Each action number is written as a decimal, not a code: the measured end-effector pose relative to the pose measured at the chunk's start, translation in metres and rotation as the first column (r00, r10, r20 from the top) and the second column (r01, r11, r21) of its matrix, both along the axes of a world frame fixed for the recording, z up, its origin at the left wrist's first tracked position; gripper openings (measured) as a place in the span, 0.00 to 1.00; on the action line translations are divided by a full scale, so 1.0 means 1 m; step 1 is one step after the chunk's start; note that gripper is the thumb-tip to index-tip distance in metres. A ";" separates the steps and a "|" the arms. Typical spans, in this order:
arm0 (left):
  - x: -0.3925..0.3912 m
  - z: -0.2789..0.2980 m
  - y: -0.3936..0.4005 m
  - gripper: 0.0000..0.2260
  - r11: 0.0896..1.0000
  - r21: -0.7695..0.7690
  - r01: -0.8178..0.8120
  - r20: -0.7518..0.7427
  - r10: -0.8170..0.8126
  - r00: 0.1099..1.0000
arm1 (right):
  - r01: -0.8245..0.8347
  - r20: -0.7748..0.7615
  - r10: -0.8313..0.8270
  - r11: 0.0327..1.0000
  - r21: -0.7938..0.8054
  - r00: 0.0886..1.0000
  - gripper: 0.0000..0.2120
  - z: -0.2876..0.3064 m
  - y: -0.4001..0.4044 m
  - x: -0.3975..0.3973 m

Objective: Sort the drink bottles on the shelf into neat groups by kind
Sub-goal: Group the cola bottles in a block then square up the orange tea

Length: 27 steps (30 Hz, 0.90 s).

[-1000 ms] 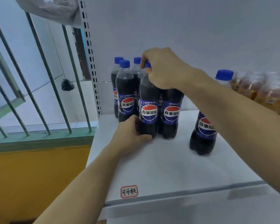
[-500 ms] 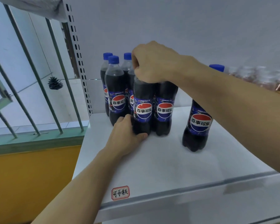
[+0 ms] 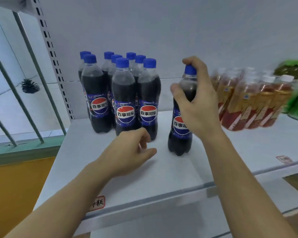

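Cola bottle (image 3: 180,134) stood upright on the white shelf (image 3: 170,172), apart from the cola group (image 3: 120,93) at the left. My right hand (image 3: 196,107) was curled round its neck and cap. My left hand (image 3: 129,152) hovered loosely curled, holding nothing, before the group. Blurred tea bottles (image 3: 248,100) stood to the right.

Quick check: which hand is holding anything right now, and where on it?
The right hand grips the lone cola bottle at its neck and shoulder, just below the cap. The left hand holds nothing.
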<state>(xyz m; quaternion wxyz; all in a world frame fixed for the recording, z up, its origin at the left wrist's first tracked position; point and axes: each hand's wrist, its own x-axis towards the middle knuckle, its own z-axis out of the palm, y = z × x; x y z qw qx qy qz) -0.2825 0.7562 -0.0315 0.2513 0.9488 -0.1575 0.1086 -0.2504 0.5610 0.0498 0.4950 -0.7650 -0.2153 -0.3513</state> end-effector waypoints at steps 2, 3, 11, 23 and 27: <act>0.002 -0.009 -0.006 0.24 1.000 -0.002 0.021 0.002 -0.021 1.000 | -0.030 0.091 0.028 0.999 0.025 0.995 0.20 -0.009 -0.001 -0.002; 0.003 -0.012 -0.006 0.31 0.999 -0.002 0.032 -0.024 -0.032 0.999 | -0.050 0.140 0.044 0.998 0.041 0.989 0.19 -0.012 -0.001 -0.006; -0.003 -0.002 -0.003 0.34 0.982 -0.078 0.171 0.027 -0.170 0.985 | -0.385 0.247 0.306 0.829 0.406 0.919 0.17 -0.032 0.014 -0.048; -0.028 0.042 0.112 0.32 0.999 -0.032 -0.007 0.065 0.009 0.998 | -0.340 0.153 0.351 0.936 -0.090 0.924 0.14 0.039 0.097 -0.043; -0.004 0.018 0.117 0.36 0.977 -0.133 -0.167 0.066 0.177 0.982 | -0.172 0.104 0.220 0.922 -0.346 0.970 0.13 0.061 0.132 -0.009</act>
